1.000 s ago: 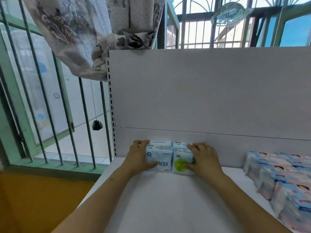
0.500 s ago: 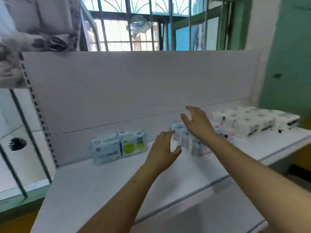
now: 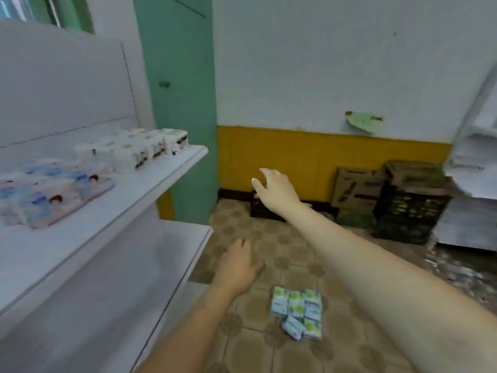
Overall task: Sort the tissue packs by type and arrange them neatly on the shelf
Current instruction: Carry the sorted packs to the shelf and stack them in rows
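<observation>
A small pile of blue and green tissue packs (image 3: 297, 313) lies on the tiled floor (image 3: 285, 254) at the bottom middle of the frame. On the white shelf (image 3: 150, 179) at the left sit pink and blue packs (image 3: 51, 192), and behind them white packs (image 3: 134, 149) near the shelf's end. The left hand (image 3: 238, 265) hangs above the floor, fingers loose, holding nothing. The right hand (image 3: 274, 188) reaches out in the middle, fingers spread and empty. Dark crates (image 3: 408, 208) stand by the yellow wall at the right.
</observation>
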